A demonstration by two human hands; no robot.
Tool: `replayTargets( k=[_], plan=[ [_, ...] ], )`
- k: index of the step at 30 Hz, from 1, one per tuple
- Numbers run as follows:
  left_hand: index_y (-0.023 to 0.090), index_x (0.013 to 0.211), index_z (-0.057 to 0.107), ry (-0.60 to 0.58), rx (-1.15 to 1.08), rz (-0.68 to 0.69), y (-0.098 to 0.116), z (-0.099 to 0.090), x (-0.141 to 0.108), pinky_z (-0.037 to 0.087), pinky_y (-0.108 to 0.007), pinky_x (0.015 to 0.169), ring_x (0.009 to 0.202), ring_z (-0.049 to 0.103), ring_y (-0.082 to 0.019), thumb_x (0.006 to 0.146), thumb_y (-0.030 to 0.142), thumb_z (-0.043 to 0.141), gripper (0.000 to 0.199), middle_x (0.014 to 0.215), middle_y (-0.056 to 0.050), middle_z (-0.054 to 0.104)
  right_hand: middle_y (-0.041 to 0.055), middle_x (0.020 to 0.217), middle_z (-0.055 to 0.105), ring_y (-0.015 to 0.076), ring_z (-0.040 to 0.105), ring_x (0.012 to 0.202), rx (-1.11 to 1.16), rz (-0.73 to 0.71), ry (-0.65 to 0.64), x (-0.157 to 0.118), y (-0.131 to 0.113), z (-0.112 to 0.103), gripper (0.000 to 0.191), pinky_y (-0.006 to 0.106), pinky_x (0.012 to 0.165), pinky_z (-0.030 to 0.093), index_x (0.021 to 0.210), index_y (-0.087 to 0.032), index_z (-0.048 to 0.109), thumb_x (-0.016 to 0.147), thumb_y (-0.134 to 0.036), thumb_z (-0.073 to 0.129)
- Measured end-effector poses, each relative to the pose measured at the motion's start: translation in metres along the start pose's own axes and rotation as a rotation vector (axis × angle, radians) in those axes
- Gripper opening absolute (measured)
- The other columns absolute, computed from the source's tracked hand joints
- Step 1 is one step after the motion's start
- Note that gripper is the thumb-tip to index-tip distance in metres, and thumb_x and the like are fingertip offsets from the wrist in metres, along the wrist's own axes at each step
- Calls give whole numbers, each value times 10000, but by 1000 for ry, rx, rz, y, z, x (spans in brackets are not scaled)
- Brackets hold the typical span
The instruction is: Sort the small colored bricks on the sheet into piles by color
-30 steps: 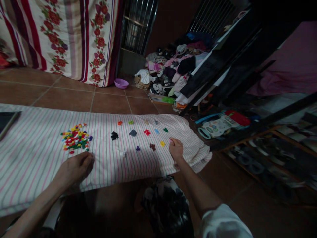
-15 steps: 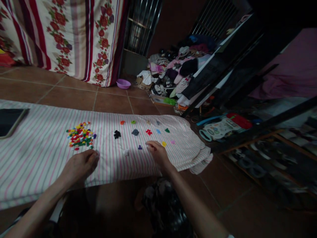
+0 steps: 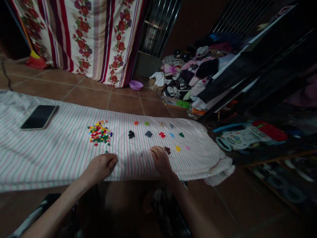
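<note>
My left hand (image 3: pixel 102 165) rests low over the striped cloth with its fingers curled closed. What it holds, if anything, is hidden. Just beyond it lies a heap of small mixed-colour pieces (image 3: pixel 99 134), with a stray green piece (image 3: pixel 106 152) near the knuckles. My right hand (image 3: pixel 160 159) is closed too, fingertips pointing down and left where small purple pieces were visible; they are now covered. Close by are a brown cluster (image 3: pixel 167 150) at its right and a whitish cluster (image 3: pixel 140 153) at its left. Farther back sit black (image 3: pixel 131 134), grey (image 3: pixel 148 134) and red (image 3: pixel 162 135) clusters.
Several more colour groups, including yellow (image 3: pixel 178 148) and dark green (image 3: pixel 181 135), lie on the striped cloth (image 3: pixel 69 155). A phone (image 3: pixel 40 117) lies at the left. Beyond, on the tiled floor, are a purple basin (image 3: pixel 136 85) and heaped clothes (image 3: pixel 188 71).
The view has swung left, bringing the whole phone in. My right hand has shifted left across the cloth, uncovering the brown cluster and covering the purple pieces. The left hand stays near the heap.
</note>
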State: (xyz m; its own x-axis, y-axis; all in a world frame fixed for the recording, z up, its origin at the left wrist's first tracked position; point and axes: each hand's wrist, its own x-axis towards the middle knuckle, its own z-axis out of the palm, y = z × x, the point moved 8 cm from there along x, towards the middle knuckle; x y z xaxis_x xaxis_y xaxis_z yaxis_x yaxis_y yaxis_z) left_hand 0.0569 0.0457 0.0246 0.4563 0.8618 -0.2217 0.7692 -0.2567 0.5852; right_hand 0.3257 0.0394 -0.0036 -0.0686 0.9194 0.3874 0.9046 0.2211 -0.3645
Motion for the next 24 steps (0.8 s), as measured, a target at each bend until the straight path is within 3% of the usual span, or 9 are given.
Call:
replayTargets(
  k=[9, 17, 24],
  plan=[
    [210, 773, 594, 44, 40, -82, -18, -16, -3, 368, -251, 674, 743, 611, -146, 897, 284, 318, 311, 797, -39, 675, 80, 937, 703, 240, 614, 909, 9, 45, 21, -3, 4, -6, 239, 399, 871, 468, 897, -215, 699, 891, -239, 461],
    [171, 1004, 653, 160, 108, -84, -34, -16, 10, 429, -276, 896, 1030, 632, -194, 920, 307, 319, 370, 1093, -105, 694, 80, 1011, 737, 241, 644, 973, 83, 69, 69, -1, 9, -9, 264, 418, 915, 477, 971, -221, 718, 882, -270, 475],
    [172, 1024, 664, 227, 203, -98, -35, -21, 17, 459, -301, 856, 977, 654, -212, 920, 335, 295, 416, 1054, -114, 702, 105, 1061, 726, 237, 640, 1014, 139, 188, 236, -3, 13, -29, 365, 425, 933, 491, 1056, -190, 701, 919, -306, 384]
  ],
)
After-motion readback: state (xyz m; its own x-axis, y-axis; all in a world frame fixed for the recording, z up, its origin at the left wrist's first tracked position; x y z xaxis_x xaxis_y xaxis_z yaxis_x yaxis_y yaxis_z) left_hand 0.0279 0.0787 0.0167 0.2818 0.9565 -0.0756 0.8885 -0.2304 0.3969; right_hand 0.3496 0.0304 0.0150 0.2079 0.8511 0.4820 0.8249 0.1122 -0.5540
